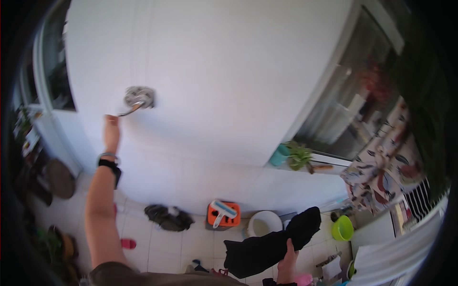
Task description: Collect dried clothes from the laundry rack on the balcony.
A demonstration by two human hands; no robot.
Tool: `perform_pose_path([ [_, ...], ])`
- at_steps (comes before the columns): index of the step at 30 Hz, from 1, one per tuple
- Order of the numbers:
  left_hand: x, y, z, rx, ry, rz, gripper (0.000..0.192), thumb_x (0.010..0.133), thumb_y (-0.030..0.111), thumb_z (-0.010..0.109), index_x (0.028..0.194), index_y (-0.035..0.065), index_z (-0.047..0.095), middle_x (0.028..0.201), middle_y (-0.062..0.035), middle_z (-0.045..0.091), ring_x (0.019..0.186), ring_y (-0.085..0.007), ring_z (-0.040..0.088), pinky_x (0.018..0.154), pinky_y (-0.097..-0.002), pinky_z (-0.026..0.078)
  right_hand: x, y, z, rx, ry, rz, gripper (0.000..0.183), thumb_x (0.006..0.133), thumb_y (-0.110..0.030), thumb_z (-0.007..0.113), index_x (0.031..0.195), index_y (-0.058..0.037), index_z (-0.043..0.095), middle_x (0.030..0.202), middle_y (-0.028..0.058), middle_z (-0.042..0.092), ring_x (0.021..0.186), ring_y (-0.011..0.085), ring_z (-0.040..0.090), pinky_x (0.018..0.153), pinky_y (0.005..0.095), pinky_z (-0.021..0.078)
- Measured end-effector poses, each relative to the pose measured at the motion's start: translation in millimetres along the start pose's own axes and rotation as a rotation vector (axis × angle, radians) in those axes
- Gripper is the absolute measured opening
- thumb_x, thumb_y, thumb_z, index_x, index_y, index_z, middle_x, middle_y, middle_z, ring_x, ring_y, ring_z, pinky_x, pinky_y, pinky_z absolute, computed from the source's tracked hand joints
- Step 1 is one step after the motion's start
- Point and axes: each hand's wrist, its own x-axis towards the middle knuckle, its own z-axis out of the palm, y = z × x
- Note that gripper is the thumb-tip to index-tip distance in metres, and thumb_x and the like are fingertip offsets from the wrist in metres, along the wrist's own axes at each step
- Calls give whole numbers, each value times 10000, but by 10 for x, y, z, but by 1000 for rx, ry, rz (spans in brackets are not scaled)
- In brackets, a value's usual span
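Observation:
My left hand (112, 125) is raised in front of the white wall (214, 89), its fingers closed on a dark crank handle that joins a round metal wall-mounted winder (139, 96). Thin cords run up the wall above the winder. A bracelet and a black wristband circle my left wrist. Low at the right, my right hand (288, 261) grips a black cloth garment (261, 250), which hangs bunched to both sides of the fingers.
Along the wall's foot stand a dark bag (168, 217), an orange box (232, 219) with a lint brush on it, and a white bucket (266, 221). A green basin (342, 228) is further right. Potted plants (298, 157) sit on the sill; patterned fabric (386, 168) hangs at right.

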Motion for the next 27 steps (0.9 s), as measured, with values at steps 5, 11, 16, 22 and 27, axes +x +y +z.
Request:
perform_pose_path([
  [5,-1050,1478,377,284,-346,190,175,941,196,484,994,30,465,896,-205,615,805,-419,593,668,-516,458,-138,-105,-30,-16,-71,82,440,856,-99,671,1241,26,498,1126,130,615,1005,261,622,868,353,518],
  [11,-439,2834,127,79,-364,531,186,896,172,573,986,54,462,905,-193,594,800,-402,584,647,-486,463,-318,-120,-93,-62,-119,108,454,848,-99,679,1242,31,496,1139,126,611,1004,262,620,883,355,508],
  [16,719,2958,-312,-1,-58,506,168,905,203,575,971,68,500,910,-135,608,812,-369,589,682,-447,468,-647,-335,76,-103,-39,61,495,834,-117,696,1255,36,486,1145,128,606,1010,267,616,883,352,506],
  [22,782,1619,-696,163,-20,434,120,929,173,531,969,60,541,883,-170,589,795,-386,578,659,-460,472,-1185,-323,362,-80,125,76,487,830,-150,710,1242,7,502,1156,125,601,1012,260,616,862,354,523],
  [27,-166,2004,-153,114,-536,563,204,908,167,541,1084,66,521,927,-170,577,796,-360,605,639,-468,499,-1698,-450,973,-32,76,52,509,831,-156,709,1262,3,490,1173,120,594,1022,258,612,862,355,523],
])
